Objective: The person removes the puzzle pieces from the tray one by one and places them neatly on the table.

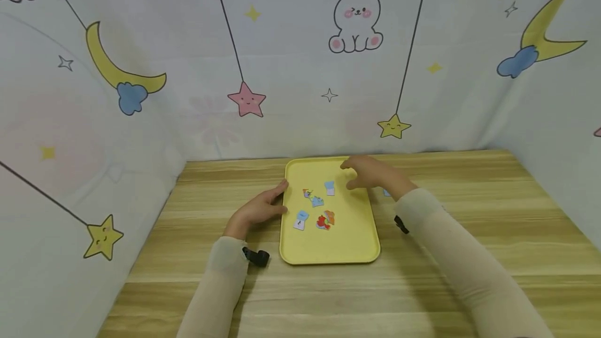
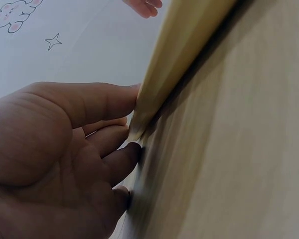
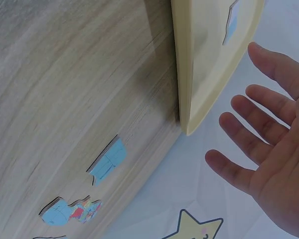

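A yellow tray (image 1: 347,244) lies on the table with several small jigsaw-like pieces in it. Among them are a light blue and white piece (image 1: 301,220), a red and orange cluster (image 1: 325,221) and another blue and white piece (image 1: 330,188). My left hand (image 1: 261,207) rests at the tray's left rim; in the left wrist view its thumb (image 2: 107,103) touches the tray wall, fingers extended alongside. Over the tray's far right corner hovers my right hand (image 1: 371,172), fingers spread and loosely bent. The right wrist view shows nothing in its palm.
Right of the tray, a blue piece (image 3: 108,159) and a blue piece with a colourful end (image 3: 72,211) lie on the wooden table (image 1: 469,186); my right arm partly hides this area in the head view. A patterned cloth (image 1: 291,56) hangs behind the table.
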`<state>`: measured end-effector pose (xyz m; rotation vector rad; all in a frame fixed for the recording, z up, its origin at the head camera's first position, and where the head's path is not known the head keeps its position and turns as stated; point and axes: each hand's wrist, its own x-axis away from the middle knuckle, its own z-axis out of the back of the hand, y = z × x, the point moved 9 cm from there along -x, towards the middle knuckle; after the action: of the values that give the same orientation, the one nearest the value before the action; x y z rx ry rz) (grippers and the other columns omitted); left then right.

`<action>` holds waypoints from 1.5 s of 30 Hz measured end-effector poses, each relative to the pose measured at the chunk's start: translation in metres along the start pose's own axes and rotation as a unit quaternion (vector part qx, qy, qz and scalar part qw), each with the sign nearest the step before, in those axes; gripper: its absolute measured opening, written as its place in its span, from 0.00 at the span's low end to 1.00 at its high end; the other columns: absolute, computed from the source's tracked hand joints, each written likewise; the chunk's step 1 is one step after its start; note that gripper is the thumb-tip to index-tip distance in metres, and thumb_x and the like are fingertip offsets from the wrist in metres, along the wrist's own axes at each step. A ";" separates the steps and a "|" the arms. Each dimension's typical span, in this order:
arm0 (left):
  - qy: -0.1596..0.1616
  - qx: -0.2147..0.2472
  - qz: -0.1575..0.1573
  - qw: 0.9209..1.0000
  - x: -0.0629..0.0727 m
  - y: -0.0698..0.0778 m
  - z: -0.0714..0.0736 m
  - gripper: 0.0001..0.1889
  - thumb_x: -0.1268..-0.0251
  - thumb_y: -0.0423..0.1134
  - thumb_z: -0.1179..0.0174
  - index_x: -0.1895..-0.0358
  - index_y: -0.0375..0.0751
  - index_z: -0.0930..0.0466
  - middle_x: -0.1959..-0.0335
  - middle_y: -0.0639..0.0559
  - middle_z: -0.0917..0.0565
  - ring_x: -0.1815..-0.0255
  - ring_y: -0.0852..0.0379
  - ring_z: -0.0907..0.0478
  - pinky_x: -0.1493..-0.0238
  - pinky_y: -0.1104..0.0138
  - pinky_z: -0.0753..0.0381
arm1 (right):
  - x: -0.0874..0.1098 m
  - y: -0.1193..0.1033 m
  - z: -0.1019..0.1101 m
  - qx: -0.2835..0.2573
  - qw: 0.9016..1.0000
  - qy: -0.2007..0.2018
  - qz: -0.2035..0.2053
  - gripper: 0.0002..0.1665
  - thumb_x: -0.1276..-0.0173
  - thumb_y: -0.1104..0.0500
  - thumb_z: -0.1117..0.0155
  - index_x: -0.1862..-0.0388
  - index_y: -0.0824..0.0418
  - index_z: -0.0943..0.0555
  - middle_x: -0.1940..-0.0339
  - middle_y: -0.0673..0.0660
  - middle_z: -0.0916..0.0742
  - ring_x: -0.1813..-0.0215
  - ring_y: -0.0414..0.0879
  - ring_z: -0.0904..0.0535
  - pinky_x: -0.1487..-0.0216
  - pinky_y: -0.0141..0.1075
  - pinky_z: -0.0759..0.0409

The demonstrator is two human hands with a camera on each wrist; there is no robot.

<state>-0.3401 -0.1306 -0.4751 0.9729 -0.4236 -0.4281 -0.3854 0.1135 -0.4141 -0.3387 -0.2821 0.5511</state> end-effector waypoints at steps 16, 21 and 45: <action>0.002 0.002 -0.009 1.000 0.000 0.001 -0.001 0.40 0.23 0.28 0.41 0.16 0.29 0.54 0.13 0.38 0.55 0.13 0.41 0.61 0.16 0.48 0.58 | -0.012 -0.014 -0.014 0.009 1.000 -0.013 0.023 0.36 0.27 0.57 0.27 0.27 0.72 0.25 0.27 0.69 0.22 0.24 0.66 0.30 0.22 0.55 0.33; 0.004 0.009 -0.009 1.000 0.000 0.001 -0.001 0.41 0.23 0.28 0.41 0.16 0.29 0.54 0.13 0.38 0.55 0.13 0.42 0.61 0.16 0.48 0.58 | -0.016 -0.019 -0.019 0.011 0.999 -0.020 0.024 0.35 0.27 0.56 0.27 0.27 0.72 0.25 0.27 0.69 0.22 0.24 0.65 0.30 0.22 0.53 0.33; 0.002 -0.001 -0.006 1.000 -0.001 0.001 0.000 0.41 0.23 0.29 0.40 0.15 0.30 0.54 0.13 0.39 0.55 0.13 0.42 0.61 0.16 0.48 0.58 | -0.030 -0.040 -0.040 0.057 0.995 -0.021 0.075 0.20 0.29 0.61 0.29 0.42 0.71 0.15 0.44 0.64 0.14 0.39 0.58 0.19 0.33 0.50 0.23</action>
<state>-0.3410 -0.1302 -0.4745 0.9746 -0.4135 -0.4368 -0.3779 0.0555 -0.4399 -0.2382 -0.2653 0.7207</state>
